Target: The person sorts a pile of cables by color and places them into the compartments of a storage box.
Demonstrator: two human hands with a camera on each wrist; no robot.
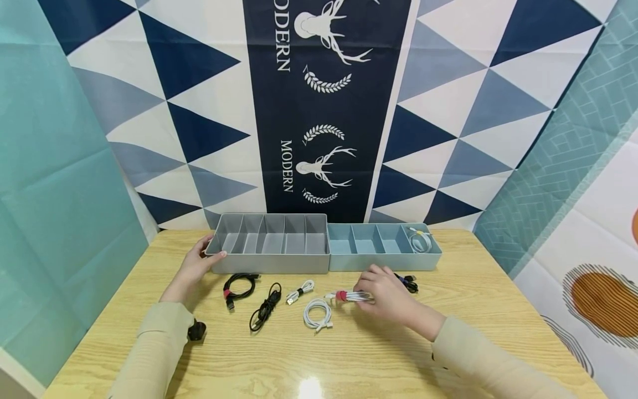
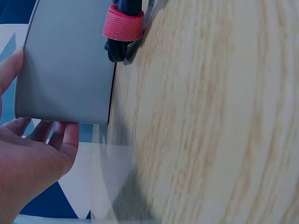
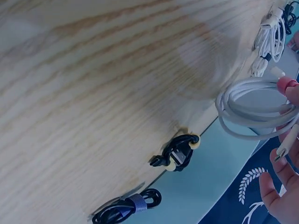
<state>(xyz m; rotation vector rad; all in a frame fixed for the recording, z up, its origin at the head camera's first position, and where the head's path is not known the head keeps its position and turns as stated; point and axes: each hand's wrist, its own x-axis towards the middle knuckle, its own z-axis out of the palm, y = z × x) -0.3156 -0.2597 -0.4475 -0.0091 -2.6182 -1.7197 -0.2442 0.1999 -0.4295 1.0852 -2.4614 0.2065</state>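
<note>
My right hand (image 1: 382,293) holds a coiled white cable (image 3: 247,109) with a red strap, raised a little over the table in front of the light blue organizer box (image 1: 384,262). One pale plug end of that cable sticks out by the fingers in the right wrist view. My left hand (image 1: 194,265) grips the left end of the grey organizer box (image 1: 271,265). Its thumb lies over the front rim and the fingers touch the end wall. A white cable with a yellow tie (image 1: 420,242) lies in the blue box's rightmost compartment.
Before the grey box lie a black cable with a red strap (image 1: 239,285), another black cable (image 1: 266,306), a small white cable (image 1: 301,291) and a round white coil (image 1: 317,314). Near the blue box lie black cables with a purple strap (image 3: 128,207) and cream ties (image 3: 180,151).
</note>
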